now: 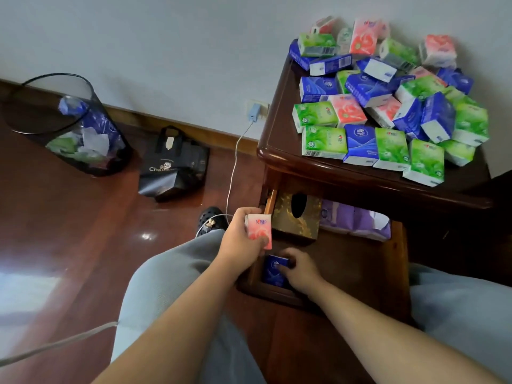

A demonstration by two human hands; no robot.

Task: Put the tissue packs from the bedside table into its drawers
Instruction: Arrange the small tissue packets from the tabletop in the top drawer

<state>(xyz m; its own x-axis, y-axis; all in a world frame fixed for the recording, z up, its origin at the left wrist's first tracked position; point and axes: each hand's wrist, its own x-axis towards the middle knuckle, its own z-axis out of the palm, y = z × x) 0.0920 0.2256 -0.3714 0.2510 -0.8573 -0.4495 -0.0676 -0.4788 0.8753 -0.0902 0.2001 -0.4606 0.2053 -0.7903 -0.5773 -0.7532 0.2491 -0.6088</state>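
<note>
In drawer: right fingers curl over blue pack.

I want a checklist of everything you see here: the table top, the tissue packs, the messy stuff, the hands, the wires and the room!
Surface: dark wooden bedside table, top heaped with packs.
Job's things: pile of tissue packs, green, blue and pink; open drawer holding a gold tissue box and purple packs.
Clutter: black mesh bin with wrappers, black bag, black shoe.
Grippers: left hand grips a pink pack; right hand holds a blue pack low in the drawer.
Cables: white cable from a wall charger; grey cable on the floor.
Surroundings: pale wall, shiny wooden floor.
</note>
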